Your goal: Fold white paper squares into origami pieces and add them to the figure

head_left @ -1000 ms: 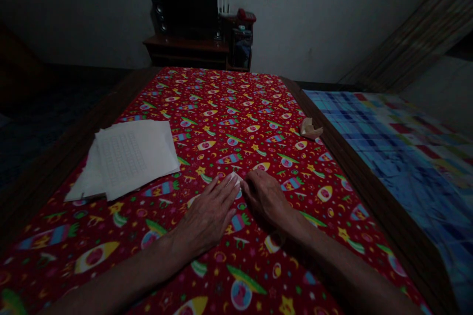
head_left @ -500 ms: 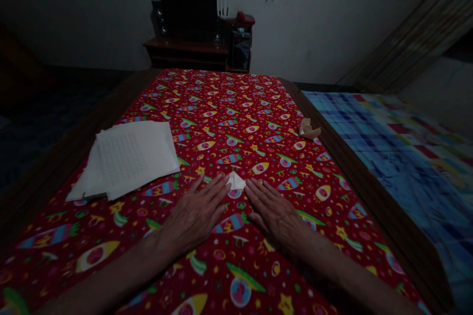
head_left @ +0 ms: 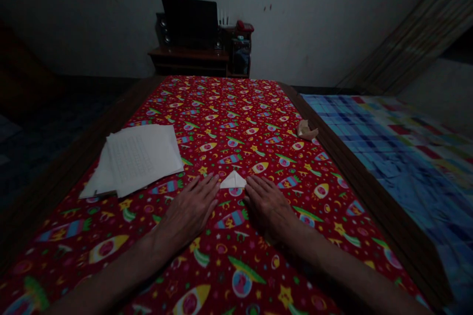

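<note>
A small folded white paper triangle [head_left: 233, 180] lies on the red patterned cloth [head_left: 229, 236], its point facing away from me and a crease down its middle. My left hand [head_left: 194, 202] rests palm down at the triangle's left corner, fingers stretched out. On the other side my right hand [head_left: 268, 202] lies palm down, fingertips at the right corner and fingers extended. Neither hand grips anything. To the left of my left hand is a stack of white paper sheets [head_left: 148, 157], the top one bearing faint printed rows.
A crumpled brown paper piece [head_left: 306, 130] sits near the table's right edge. Behind the far end stands a desk [head_left: 188, 54] with a monitor [head_left: 190, 19], speakers and a red telephone [head_left: 244, 26]. A bed with a blue checked sheet [head_left: 354, 142] lies to the right.
My left hand has slid left off the triangle, so more of the paper shows. The right hand stays nearly in place, its fingers slightly more bent. The camera view has tilted up a little.
</note>
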A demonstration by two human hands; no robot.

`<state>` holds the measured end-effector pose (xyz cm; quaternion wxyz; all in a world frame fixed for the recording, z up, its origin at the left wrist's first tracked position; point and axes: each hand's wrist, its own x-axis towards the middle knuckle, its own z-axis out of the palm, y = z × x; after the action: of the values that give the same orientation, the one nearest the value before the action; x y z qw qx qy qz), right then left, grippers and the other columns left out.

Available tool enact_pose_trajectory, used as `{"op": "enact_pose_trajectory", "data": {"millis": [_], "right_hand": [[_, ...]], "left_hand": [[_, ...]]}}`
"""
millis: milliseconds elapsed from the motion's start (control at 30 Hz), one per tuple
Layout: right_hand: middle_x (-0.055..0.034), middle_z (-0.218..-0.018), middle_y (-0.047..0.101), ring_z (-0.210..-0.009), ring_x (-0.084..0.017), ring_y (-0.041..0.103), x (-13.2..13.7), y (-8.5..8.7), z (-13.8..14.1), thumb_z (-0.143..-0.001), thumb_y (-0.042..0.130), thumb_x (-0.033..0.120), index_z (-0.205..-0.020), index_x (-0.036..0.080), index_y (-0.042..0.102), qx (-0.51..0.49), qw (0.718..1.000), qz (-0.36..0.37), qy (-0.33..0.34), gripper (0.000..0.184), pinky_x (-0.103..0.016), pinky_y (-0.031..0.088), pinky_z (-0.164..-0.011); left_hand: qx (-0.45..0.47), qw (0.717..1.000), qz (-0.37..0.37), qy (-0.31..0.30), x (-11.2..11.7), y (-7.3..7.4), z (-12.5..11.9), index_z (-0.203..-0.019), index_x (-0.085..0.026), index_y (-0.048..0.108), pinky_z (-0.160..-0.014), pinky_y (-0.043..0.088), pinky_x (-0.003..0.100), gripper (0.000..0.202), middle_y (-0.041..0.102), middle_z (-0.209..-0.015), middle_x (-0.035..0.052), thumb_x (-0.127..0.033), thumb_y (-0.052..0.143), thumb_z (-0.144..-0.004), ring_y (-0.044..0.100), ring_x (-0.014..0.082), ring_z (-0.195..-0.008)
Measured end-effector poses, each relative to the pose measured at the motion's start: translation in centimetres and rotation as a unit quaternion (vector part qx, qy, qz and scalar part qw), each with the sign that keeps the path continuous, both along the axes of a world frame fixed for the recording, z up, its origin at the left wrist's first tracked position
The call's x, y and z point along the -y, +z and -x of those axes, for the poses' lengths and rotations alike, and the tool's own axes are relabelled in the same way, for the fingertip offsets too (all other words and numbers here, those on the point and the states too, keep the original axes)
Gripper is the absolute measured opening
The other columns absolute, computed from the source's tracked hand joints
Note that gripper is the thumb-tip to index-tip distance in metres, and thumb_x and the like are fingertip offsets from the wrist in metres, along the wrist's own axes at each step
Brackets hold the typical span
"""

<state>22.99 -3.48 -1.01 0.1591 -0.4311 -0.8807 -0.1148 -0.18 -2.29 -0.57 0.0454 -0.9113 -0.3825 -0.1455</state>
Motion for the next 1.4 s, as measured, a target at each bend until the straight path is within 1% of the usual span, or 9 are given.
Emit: {"op": "enact_pose_trajectory", "data": {"millis": [167, 267, 367, 500, 667, 833, 1000, 1167, 1400], "right_hand": [[-0.0126, -0.099, 0.060, -0.093, -0.024, 0.051, -1.7, 1.9, 1.6, -0.089, 0.048, 0.013, -0.100, 0.012, 0.057, 0.085, 0.995, 0.051, 0.005, 0.014, -0.040, 0.041, -0.085], [-0.0114, -0.096, 0.059, -0.088, -0.023, 0.049, -2.4, 2.5, 2.1, -0.088, 0.048, 0.012, -0.097, 0.013, 0.056, 0.115, 0.992, 0.060, 0.012, 0.012, -0.038, 0.040, -0.080], [-0.0110, -0.097, 0.058, -0.089, -0.024, 0.049, -2.7, 2.4, 2.0, -0.088, 0.049, 0.013, -0.098, 0.014, 0.056, 0.120, 0.991, 0.055, 0.013, 0.012, -0.037, 0.040, -0.078], [-0.0102, -0.096, 0.058, -0.084, -0.022, 0.049, -2.9, 2.2, 1.7, -0.088, 0.048, 0.011, -0.097, 0.014, 0.057, 0.099, 0.993, 0.067, 0.015, 0.013, -0.034, 0.041, -0.073], [-0.0098, -0.096, 0.058, -0.080, -0.019, 0.050, -3.2, 2.3, 1.5, -0.090, 0.044, 0.009, -0.092, 0.016, 0.059, 0.059, 0.994, 0.089, 0.023, 0.016, -0.032, 0.041, -0.071], [-0.0126, -0.100, 0.057, -0.086, -0.022, 0.051, -3.3, 3.0, 1.8, -0.088, 0.046, 0.010, -0.092, 0.014, 0.060, 0.101, 0.991, 0.082, 0.042, 0.015, -0.034, 0.044, -0.070], [-0.0126, -0.102, 0.056, -0.090, -0.023, 0.051, -3.0, 3.8, 1.8, -0.087, 0.046, 0.007, -0.095, 0.013, 0.060, 0.104, 0.988, 0.101, 0.046, 0.017, -0.034, 0.047, -0.074], [-0.0118, -0.110, 0.054, -0.101, -0.022, 0.048, -3.3, 3.0, 0.9, -0.088, 0.045, 0.006, -0.103, 0.013, 0.055, 0.059, 0.989, 0.113, 0.072, 0.020, -0.033, 0.045, -0.084], [-0.0090, -0.101, 0.055, -0.088, -0.018, 0.050, -4.2, 1.6, 0.0, -0.089, 0.047, 0.012, -0.102, 0.014, 0.052, 0.003, 0.988, 0.121, 0.094, 0.015, -0.030, 0.045, -0.078]], "left_hand": [[0.089, 0.996, 0.028, 0.002, -1.1, -0.3, -0.1, -0.117, -0.011, 0.059, -0.099, 0.047, 0.037, 0.033, 0.060, -0.123, 0.0106, -0.021, 0.039, -0.092, 0.055, 0.0210, -0.116], [0.130, 0.990, 0.052, 0.013, -1.5, -0.7, 0.4, -0.120, -0.014, 0.057, -0.099, 0.048, 0.038, 0.033, 0.060, -0.122, 0.0092, -0.020, 0.040, -0.092, 0.056, 0.0201, -0.114], [0.155, 0.986, 0.065, 0.011, -1.7, -1.0, 0.9, -0.123, -0.016, 0.054, -0.098, 0.048, 0.040, 0.035, 0.060, -0.122, 0.0089, -0.016, 0.040, -0.091, 0.054, 0.0205, -0.113], [0.173, 0.982, 0.069, 0.002, -1.9, -1.1, 0.7, -0.123, -0.016, 0.054, -0.096, 0.048, 0.040, 0.037, 0.060, -0.118, 0.0091, -0.010, 0.039, -0.089, 0.054, 0.0201, -0.110], [0.196, 0.978, 0.071, 0.011, -2.0, -0.8, 0.2, -0.123, -0.019, 0.054, -0.091, 0.050, 0.038, 0.039, 0.062, -0.113, 0.0079, -0.010, 0.039, -0.088, 0.055, 0.0195, -0.106], [0.196, 0.978, 0.068, 0.023, -2.0, -0.8, 0.1, -0.120, -0.018, 0.056, -0.089, 0.051, 0.036, 0.038, 0.061, -0.110, 0.0079, -0.008, 0.040, -0.087, 0.056, 0.0191, -0.103], [0.197, 0.979, 0.052, 0.023, -2.2, -0.7, 0.0, -0.118, -0.016, 0.057, -0.085, 0.052, 0.034, 0.036, 0.063, -0.107, 0.0085, -0.009, 0.040, -0.087, 0.058, 0.0188, -0.099], [0.200, 0.978, 0.053, 0.024, -2.6, -0.5, 0.2, -0.117, -0.017, 0.059, -0.081, 0.053, 0.034, 0.037, 0.064, -0.104, 0.0082, -0.012, 0.041, -0.086, 0.060, 0.0187, -0.095], [0.224, 0.968, 0.086, 0.075, -3.0, -0.4, -0.5, -0.123, -0.015, 0.056, -0.082, 0.053, 0.035, 0.041, 0.066, -0.103, 0.0093, -0.017, 0.043, -0.084, 0.063, 0.0203, -0.093]]}}
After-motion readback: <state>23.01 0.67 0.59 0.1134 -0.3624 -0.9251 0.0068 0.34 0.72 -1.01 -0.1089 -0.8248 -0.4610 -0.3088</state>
